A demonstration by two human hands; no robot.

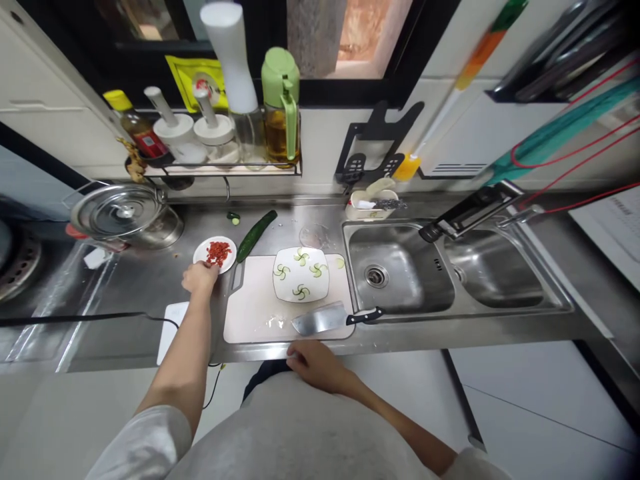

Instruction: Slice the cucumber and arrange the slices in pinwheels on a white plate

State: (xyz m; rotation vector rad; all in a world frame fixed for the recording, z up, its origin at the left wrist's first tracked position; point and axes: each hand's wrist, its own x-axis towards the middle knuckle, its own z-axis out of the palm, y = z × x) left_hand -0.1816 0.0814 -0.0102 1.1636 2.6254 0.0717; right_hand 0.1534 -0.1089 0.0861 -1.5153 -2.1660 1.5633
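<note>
My left hand (200,277) is closed at the near rim of a small white plate (201,253), its thumb by the rim. Small red pieces (219,253) are heaped on that plate. Close to my body, my right hand (316,365) is loosely curled at the counter's front edge, with no object visible in it. A white square plate (301,280) bears several swirls of thin green slices (317,269). It sits on a pale cutting board (250,310). In front of it lies a cleaver (320,319), its black handle pointing right. A cucumber (257,236) lies behind the board.
Right of the board is a double sink (400,267) with a black faucet (450,217). A lidded steel pot (127,213) stands at the left. Bottles and jars fill a rack (225,168) at the window. A white flat device (170,327) with a black cord lies under my left forearm.
</note>
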